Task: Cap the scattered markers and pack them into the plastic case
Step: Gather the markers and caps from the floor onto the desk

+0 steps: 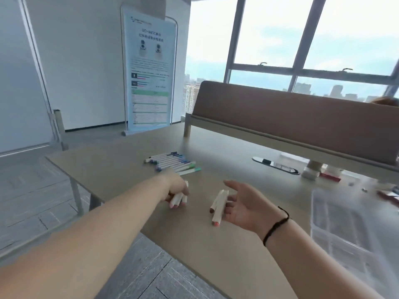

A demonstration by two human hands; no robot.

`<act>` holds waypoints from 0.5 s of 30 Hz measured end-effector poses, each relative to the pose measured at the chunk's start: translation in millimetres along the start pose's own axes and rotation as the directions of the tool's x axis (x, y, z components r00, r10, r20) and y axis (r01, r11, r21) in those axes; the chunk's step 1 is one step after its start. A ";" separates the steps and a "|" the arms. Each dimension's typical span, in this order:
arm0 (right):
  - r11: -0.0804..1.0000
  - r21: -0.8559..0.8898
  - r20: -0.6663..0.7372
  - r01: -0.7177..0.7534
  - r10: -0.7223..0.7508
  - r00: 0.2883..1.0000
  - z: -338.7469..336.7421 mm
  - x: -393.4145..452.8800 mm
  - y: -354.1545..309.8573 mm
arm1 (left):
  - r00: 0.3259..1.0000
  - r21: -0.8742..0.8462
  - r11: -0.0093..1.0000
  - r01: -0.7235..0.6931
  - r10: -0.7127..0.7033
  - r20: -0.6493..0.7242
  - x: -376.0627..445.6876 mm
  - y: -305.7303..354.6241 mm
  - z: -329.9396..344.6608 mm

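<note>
Pink-tipped white markers (177, 199), a small bunch of them, sit inside the left hand (176, 187), whose fingers curl round the barrels so that this grip is narrow and closed on them, the coloured ends pointing back toward the person. Just to the right, the right hand (243, 205) lies palm up with fingers relaxed and spread, a wide grip; a second pair of white markers with red and pink ends (218, 207) lies against its fingertips, resting on the grey-beige counter (121, 169) rather than clasped. A thin black band (275, 226) circles that wrist. Beyond the left hand, farther from the person, a row of white markers with blue and green caps (172, 164) lies side by side on the counter. Right of the right hand, near the counter's edge, lies the clear plastic case (345, 229), blurred.
</note>
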State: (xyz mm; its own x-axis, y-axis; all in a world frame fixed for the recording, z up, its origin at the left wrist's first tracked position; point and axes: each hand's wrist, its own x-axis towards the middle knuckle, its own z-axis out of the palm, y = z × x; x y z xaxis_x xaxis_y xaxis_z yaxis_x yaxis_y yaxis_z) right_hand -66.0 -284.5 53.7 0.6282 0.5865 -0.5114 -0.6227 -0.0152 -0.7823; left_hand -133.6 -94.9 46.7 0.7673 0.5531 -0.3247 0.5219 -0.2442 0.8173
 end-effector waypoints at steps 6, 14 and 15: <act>0.995 -0.038 -0.110 0.089 -0.093 0.990 -4.3 -3.5 -5.4 | 0.995 0.026 1.000 -0.011 0.014 -0.098 -1.7 -2.5 -9.4; 0.961 -0.158 0.007 0.225 -0.227 0.974 47.6 -18.3 23.3 | 0.976 0.167 0.973 -0.161 0.182 -0.122 -39.9 -37.1 -40.0; 0.951 -0.195 0.053 0.240 -0.235 0.971 59.7 -20.4 30.1 | 0.965 0.218 0.958 -0.186 0.220 -0.146 -46.3 -44.7 -49.0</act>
State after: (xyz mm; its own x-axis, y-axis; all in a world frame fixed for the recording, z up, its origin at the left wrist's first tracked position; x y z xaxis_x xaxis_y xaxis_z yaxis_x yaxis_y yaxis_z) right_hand -125.3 -248.6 61.8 0.7312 0.6155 -0.2942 -0.3500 -0.0317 -0.9362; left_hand -210.7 -70.6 48.6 0.8005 0.5959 -0.0638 0.4389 -0.5104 0.7395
